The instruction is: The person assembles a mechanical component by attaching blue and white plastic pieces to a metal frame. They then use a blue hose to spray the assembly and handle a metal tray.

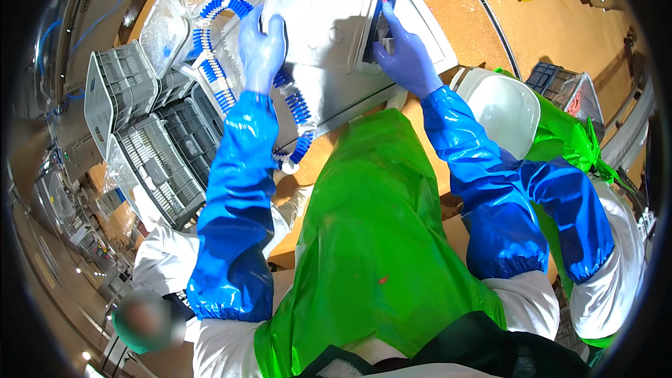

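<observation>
Right hand point(406, 56) presses flat dark keypad point(381, 17).

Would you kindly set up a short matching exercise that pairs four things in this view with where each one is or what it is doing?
Things:
1. left hand
2. right hand
3. grey crates
4. white hard hat

Places or states:
A. stacked at the left of the machine
B. fingers on the dark control panel
C. on a co-worker's head, at the right
D. flat on the white machine top, by the blue-ribbed belt

Pairs: 1-D, 2-B, 3-A, 4-C
</observation>
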{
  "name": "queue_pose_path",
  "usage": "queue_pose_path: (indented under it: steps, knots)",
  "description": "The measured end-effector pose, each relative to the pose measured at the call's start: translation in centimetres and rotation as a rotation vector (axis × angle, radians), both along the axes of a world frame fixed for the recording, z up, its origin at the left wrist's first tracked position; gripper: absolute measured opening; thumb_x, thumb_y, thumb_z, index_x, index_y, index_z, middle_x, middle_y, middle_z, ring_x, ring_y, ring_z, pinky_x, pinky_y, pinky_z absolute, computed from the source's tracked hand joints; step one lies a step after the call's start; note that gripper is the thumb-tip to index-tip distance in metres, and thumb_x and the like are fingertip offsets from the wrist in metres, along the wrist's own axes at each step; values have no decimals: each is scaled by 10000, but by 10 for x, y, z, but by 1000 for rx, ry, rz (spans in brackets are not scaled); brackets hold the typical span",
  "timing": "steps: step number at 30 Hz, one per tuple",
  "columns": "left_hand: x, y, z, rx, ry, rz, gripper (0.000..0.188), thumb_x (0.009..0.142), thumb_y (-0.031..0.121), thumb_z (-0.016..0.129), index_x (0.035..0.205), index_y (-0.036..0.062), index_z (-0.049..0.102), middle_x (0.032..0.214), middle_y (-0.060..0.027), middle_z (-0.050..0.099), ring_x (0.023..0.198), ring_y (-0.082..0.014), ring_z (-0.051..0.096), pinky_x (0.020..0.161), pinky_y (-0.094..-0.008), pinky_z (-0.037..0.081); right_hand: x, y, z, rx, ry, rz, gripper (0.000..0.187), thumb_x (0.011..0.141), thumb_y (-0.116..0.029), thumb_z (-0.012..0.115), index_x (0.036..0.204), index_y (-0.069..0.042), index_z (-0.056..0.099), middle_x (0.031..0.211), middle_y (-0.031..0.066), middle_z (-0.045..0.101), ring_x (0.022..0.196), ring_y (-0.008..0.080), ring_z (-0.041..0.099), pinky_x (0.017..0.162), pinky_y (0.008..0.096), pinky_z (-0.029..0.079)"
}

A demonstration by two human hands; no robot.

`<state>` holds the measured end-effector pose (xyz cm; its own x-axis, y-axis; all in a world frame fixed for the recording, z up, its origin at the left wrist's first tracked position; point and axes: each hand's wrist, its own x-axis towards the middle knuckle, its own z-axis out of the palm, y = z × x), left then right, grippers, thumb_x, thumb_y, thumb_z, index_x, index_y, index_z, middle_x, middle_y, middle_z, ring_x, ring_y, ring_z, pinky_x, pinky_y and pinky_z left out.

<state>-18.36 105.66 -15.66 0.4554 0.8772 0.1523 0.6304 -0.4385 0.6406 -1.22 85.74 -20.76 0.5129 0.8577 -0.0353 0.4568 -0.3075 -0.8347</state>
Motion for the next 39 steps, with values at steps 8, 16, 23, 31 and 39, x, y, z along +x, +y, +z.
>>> queue_pose_path:
  steps: [8,16,23,31,39]
  knots:
    - [23,86,-33,-39,21,-242,460,868,313,614,1185,-20,617,1167,-217,640,1089,-324,614,957,-374,453,-15,7,0,-67,106,20,854,830,-146,643,1515,-20,148,828,251,648,735,396,667,693,416,513]
    - [11,68,-21,-65,-140,-111,349,929,227,566,1201,10,600,1021,-119,662,915,-220,620,850,-349,488,-22,-3,5,-38,549,-107,590,904,-75,609,1452,-52,391,847,79,617,661,129,609,577,275,510]
    - [-94,-83,-24,-440,-360,259,295,969,200,565,1166,-11,626,1103,-98,647,949,-171,589,865,-301,460,-52,-33,-11,272,1767,-462,404,967,-293,455,1185,25,576,876,76,620,633,141,520,626,271,425]
    - [-91,-151,-18,-183,-262,-364,375,787,160,708,1148,93,628,1106,-130,557,1040,-323,528,906,-416,444,-115,-30,-6,500,1882,-461,528,970,-378,338,1228,50,509,1214,219,559,1187,393,510,1094,514,337]
    - [-102,-132,-56,-355,-351,-365,285,800,140,740,1060,61,653,989,-86,608,919,-249,592,810,-370,490,-151,-17,-1,513,1842,-473,506,980,-383,342,1202,44,497,1203,227,574,1120,358,553,1005,500,420]
